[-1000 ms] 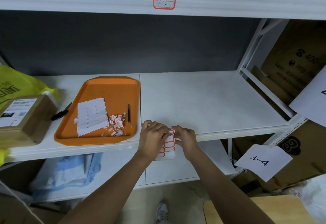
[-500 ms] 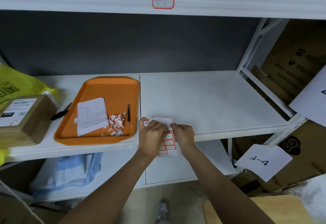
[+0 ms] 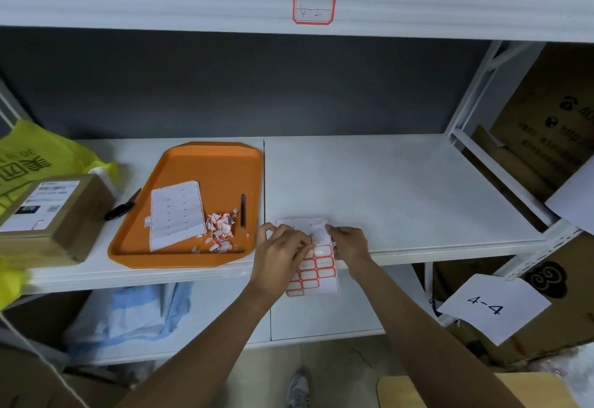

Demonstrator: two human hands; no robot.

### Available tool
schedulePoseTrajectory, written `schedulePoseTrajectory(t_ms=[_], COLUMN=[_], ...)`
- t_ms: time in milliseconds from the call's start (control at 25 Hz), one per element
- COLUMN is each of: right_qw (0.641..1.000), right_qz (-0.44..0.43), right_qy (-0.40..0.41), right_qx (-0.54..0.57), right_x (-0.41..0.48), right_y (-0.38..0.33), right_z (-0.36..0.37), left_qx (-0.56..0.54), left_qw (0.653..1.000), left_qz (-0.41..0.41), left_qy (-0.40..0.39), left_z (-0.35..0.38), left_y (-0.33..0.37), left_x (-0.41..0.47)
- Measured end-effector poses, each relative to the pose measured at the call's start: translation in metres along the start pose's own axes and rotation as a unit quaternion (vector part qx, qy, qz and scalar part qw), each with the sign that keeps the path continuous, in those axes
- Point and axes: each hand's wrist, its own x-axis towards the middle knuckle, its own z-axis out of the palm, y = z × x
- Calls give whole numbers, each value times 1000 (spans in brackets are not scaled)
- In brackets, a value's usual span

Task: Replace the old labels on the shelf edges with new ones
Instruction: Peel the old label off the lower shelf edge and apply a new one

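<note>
Label sheet (image 3: 313, 266): at the front lip of the middle shelf (image 3: 401, 198), its top on the board and its red-bordered rows hanging over the edge.
Left hand (image 3: 279, 256): fingers curled down over the sheet's left side, holding it.
Right hand (image 3: 348, 243): pinches a white label (image 3: 318, 232) lifted at the sheet's upper right.
Old label (image 3: 314, 8): red-bordered and handwritten, stuck on the upper shelf edge directly above.
Orange tray (image 3: 218, 163): just left of the hands, carrying a spent backing sheet (image 3: 176, 214) and torn scraps (image 3: 221, 230).
Cardboard box (image 3: 54, 214): far left on the same shelf.
</note>
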Motion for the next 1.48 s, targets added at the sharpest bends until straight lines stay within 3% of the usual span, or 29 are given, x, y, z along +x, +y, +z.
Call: schedulePoseTrajectory(t_ms=[200,360,560,640,720,800,920,1040,1200,1320,1400,1480], right_qw=[999,993,979,992,992,955,895,896,898,888,889,921], right_qz=[9,65,48,-19,-122,-215,-236,-260,-367,-393,-374,-294], right_qy=[40,38,-1,7,39,64,6,-50,60,58,57,29], right_qx=[-31,96,198,128,-18,-193,-378,-355,-235,-230,-256,-255], right_x=[19,34,40,33,23,15,17,16,-2,-17,-23,-29], right_y=[-9,-14,-16,-15,-9,0,11,20,35,57,73,84], right_z=[-5,-6,-7,-8,-9,-9,-7,-7,-11,-15,-17,-18], left_qx=[-52,-190,-215,-216,-215,-216,-253,-295,-329,-329,-329,-337], left_qw=[994,964,945,939,937,937,925,905,885,882,883,880], left_qz=[-99,-172,-235,-254,-263,-263,-273,-295,-322,-332,-329,-328], left_qy=[-20,-66,-75,-80,-81,-78,-79,-80,-69,-64,-62,-60], left_z=[-1,0,6,9,9,9,10,13,19,24,26,29], left_y=[-11,-14,-12,-12,-11,-8,-1,8,15,21,25,27], left_x=[8,9,7,6,4,1,-6,-13,-21,-27,-30,-34])
